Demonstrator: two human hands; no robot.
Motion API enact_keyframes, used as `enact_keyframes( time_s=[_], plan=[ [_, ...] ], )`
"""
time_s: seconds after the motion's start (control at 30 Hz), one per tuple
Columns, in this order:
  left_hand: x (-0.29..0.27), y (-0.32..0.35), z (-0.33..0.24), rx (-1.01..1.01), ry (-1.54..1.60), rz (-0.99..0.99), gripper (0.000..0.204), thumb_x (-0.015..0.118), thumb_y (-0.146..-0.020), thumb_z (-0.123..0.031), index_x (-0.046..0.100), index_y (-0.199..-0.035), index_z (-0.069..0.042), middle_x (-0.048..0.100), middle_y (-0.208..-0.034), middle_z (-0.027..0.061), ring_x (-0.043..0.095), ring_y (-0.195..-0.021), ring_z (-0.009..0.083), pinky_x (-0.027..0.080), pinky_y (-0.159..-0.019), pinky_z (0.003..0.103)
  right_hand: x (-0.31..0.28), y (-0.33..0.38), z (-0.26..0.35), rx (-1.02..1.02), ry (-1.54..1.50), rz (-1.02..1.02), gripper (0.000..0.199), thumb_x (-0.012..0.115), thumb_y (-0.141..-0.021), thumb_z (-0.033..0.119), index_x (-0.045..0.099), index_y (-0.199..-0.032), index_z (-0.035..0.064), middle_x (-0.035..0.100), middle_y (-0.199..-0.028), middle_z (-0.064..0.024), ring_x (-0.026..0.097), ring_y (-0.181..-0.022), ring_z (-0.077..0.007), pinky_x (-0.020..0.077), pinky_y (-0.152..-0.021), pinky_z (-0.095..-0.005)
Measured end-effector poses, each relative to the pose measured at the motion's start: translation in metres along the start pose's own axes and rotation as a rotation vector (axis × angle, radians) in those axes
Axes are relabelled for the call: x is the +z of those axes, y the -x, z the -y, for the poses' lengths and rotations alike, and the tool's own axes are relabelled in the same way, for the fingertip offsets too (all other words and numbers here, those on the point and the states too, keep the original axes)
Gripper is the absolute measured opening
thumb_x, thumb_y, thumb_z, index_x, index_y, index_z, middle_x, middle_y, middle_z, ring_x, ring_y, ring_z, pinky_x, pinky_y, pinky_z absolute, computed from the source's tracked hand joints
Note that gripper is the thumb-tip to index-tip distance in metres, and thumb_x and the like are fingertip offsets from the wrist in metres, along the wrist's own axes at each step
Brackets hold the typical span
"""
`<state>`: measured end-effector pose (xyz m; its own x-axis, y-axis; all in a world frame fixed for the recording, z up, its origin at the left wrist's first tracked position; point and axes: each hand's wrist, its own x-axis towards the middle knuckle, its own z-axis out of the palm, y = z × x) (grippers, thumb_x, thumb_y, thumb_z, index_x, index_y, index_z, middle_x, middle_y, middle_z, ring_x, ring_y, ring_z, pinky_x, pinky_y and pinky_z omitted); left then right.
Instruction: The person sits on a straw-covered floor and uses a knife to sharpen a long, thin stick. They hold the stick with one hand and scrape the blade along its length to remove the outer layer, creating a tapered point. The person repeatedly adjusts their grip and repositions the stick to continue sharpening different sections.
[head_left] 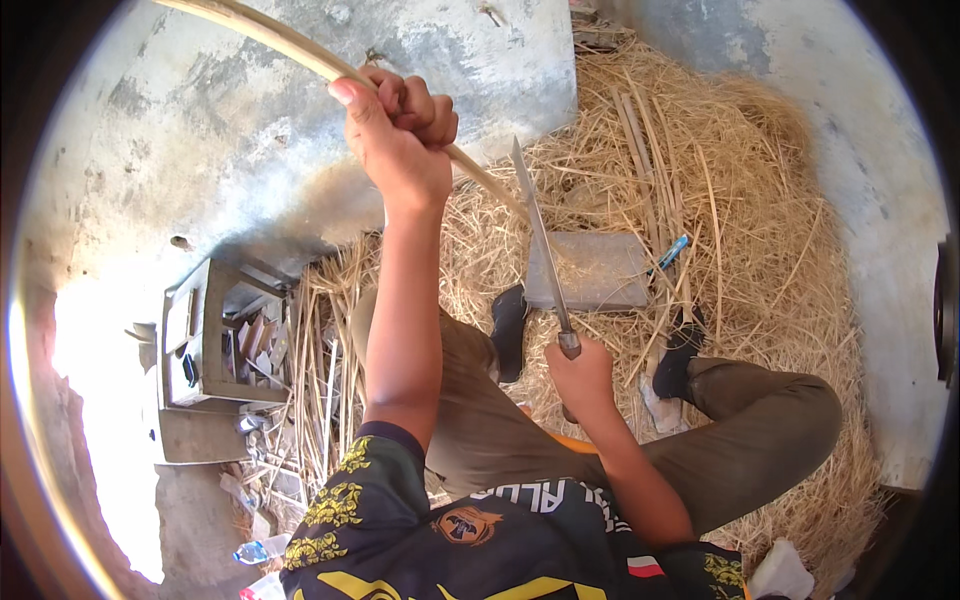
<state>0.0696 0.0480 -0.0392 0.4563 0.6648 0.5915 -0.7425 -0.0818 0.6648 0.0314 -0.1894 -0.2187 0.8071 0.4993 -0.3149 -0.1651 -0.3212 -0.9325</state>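
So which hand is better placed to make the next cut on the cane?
Probably the right hand: it grips the knife, whose blade already lies against the cane. The left hand is closed around the cane, holding it up.

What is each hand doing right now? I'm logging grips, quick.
Left hand: closed around a long pale cane.
Right hand: closed on the handle of a long knife.

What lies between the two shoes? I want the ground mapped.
In the head view, a flat grey slab on straw shavings lies between the shoes.
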Motion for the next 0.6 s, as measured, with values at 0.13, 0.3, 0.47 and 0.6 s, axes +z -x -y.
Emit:
enact_keyframes(
  time_s=[0.13, 0.3, 0.47, 0.6],
  plan=[
    [-0.004, 0.006, -0.007, -0.039, 0.081, 0.104, 0.060, 0.040, -0.097, -0.072, 0.030, -0.075, -0.018, 0.017, -0.056, -0.0044, 0.010, -0.050, 0.0103, 0.011, -0.047, 0.030, -0.001, 0.014, 0.024, -0.134, -0.177, -0.117, 0.025, 0.065, -0.085, 0.015, 0.057, -0.069, -0.0014, 0.051, -0.054, -0.0031, 0.044, -0.052, -0.0099, 0.0395, -0.051, -0.0335],
    [-0.002, 0.010, -0.009, -0.106, 0.167, 0.251, 0.060, 0.036, -0.098, -0.072, 0.031, -0.073, -0.018, 0.017, -0.053, -0.0044, 0.009, -0.048, 0.0099, 0.010, -0.046, 0.030, 0.014, 0.000, -0.016, -0.028, -0.133, -0.004, 0.026, 0.064, -0.087, 0.016, 0.057, -0.069, -0.0012, 0.053, -0.055, -0.0028, 0.045, -0.053, -0.0088, 0.0399, -0.051, -0.0329],
    [-0.011, 0.010, -0.010, -0.083, 0.126, 0.224, 0.061, 0.038, -0.097, -0.073, 0.029, -0.073, -0.017, 0.017, -0.054, -0.0042, 0.010, -0.049, 0.0102, 0.010, -0.046, 0.030, -0.002, 0.006, 0.009, -0.037, 0.025, -0.035, 0.027, 0.064, -0.089, 0.016, 0.057, -0.070, -0.0013, 0.054, -0.055, -0.0031, 0.048, -0.054, -0.0080, 0.0413, -0.052, -0.0331],
    [-0.003, 0.015, -0.012, -0.072, 0.097, 0.150, 0.061, 0.038, -0.097, -0.073, 0.028, -0.073, -0.018, 0.017, -0.055, -0.0041, 0.010, -0.049, 0.0102, 0.010, -0.047, 0.030, 0.003, 0.018, 0.018, -0.162, -0.183, -0.156, 0.027, 0.063, -0.089, 0.016, 0.057, -0.070, -0.0017, 0.054, -0.055, -0.0032, 0.050, -0.054, -0.0079, 0.0418, -0.052, -0.0341]
  ],
)
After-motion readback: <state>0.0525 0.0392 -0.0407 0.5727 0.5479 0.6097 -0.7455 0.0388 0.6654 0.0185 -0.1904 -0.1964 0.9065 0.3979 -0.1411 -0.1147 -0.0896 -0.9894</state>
